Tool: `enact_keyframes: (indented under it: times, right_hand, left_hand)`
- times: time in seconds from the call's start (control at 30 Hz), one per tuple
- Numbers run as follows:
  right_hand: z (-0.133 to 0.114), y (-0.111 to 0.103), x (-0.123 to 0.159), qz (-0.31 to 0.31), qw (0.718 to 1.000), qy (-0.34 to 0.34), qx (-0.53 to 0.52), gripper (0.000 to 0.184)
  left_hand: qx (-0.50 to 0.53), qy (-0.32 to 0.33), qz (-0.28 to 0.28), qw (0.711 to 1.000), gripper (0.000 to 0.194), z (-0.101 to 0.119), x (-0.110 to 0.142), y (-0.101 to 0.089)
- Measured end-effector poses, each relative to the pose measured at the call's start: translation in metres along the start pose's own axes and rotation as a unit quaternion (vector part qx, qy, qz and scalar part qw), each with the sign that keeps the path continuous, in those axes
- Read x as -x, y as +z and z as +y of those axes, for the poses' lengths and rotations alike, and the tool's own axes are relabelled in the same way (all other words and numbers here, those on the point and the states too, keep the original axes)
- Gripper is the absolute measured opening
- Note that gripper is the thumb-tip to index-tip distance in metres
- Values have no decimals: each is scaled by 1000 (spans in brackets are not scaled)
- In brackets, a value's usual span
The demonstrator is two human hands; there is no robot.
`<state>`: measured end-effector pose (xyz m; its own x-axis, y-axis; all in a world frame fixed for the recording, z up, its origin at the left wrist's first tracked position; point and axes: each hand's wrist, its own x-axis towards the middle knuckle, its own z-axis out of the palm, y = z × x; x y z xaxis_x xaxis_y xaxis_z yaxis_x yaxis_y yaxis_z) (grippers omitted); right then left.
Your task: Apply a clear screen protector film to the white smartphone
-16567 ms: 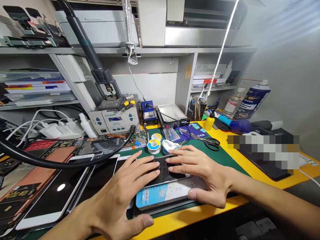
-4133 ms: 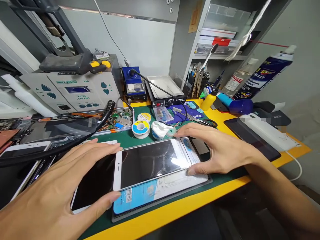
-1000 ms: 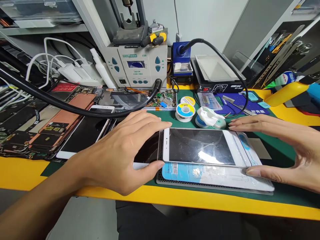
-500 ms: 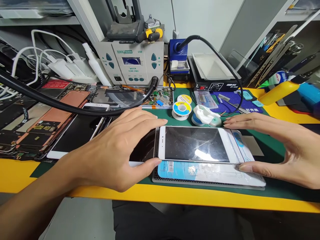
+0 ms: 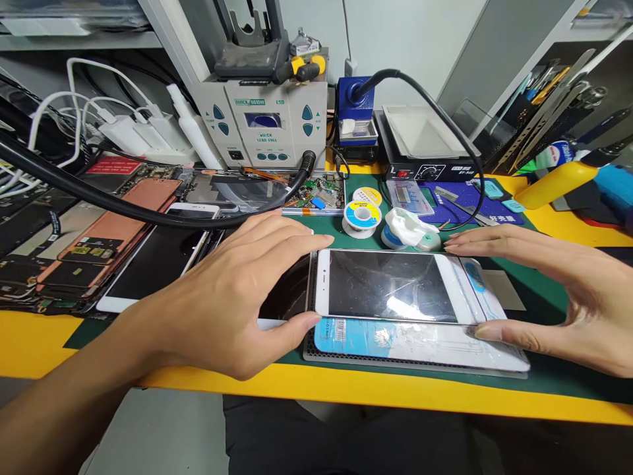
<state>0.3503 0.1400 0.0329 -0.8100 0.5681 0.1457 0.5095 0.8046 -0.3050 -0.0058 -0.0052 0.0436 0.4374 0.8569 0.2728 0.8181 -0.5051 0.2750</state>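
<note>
A white-framed smartphone (image 5: 390,287) lies face up with its dark screen showing scratches and a bright reflection. My left hand (image 5: 232,290) holds its left end, the thumb at the near corner and the index finger at the far one. At the right end, my right hand (image 5: 573,307) spans the phone's width, thumb on the near side and fingers along the far side. Beneath the phone is a blue and white flat package (image 5: 356,338), itself on a grey perforated plate (image 5: 311,353). Another dark-screened phone (image 5: 284,297) is partly hidden behind my left hand.
A hot-air station (image 5: 262,125) stands at the back, its thick black hose (image 5: 123,212) crossing the left side. Solder spools (image 5: 361,218) and a tub with white tissue (image 5: 408,227) sit beyond the phone. Opened phones (image 5: 99,244) lie left; a yellow bottle (image 5: 556,185) stands right.
</note>
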Motion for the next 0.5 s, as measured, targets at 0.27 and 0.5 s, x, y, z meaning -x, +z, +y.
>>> enact_keyframes:
  times: [0.27,0.5]
  right_hand:
    - [2,1,2,2,1000,-3,7,70]
    - [2,0,1,4,1000,6,11,72]
  left_hand:
    - [-8,0,-2,1000,61,0,-2,1]
    - [-8,0,6,1000,62,-1,-1,2]
